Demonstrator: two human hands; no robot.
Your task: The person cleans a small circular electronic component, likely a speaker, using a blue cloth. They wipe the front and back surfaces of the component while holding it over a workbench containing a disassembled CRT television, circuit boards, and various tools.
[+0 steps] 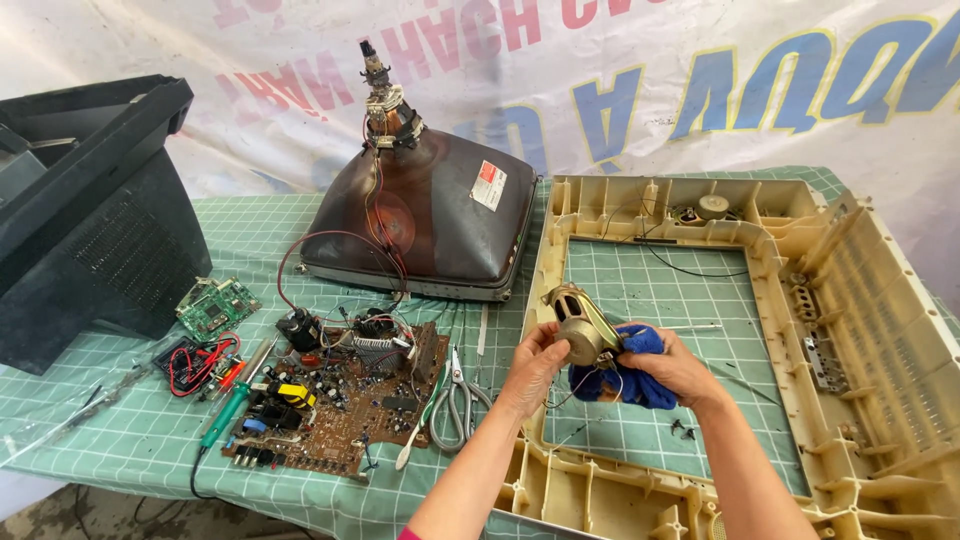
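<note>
My left hand [532, 367] grips the rim of a small round metal speaker [577, 326] with thin wires hanging from it. My right hand [668, 368] presses a bunched blue cloth [630, 380] against the speaker's right side. Both hands hover over the lower left part of a beige plastic television front frame [850, 300] that lies face down on the green checked tablecloth [250, 220].
A bare picture tube [430, 215] stands face down behind. A brown circuit board [340, 395], scissors [458, 400], a white tool [418, 432], a green-handled soldering iron [235, 405], a small green board [215, 307] and a black rear housing [90, 210] lie to the left. A second speaker [712, 206] sits in the frame's far edge.
</note>
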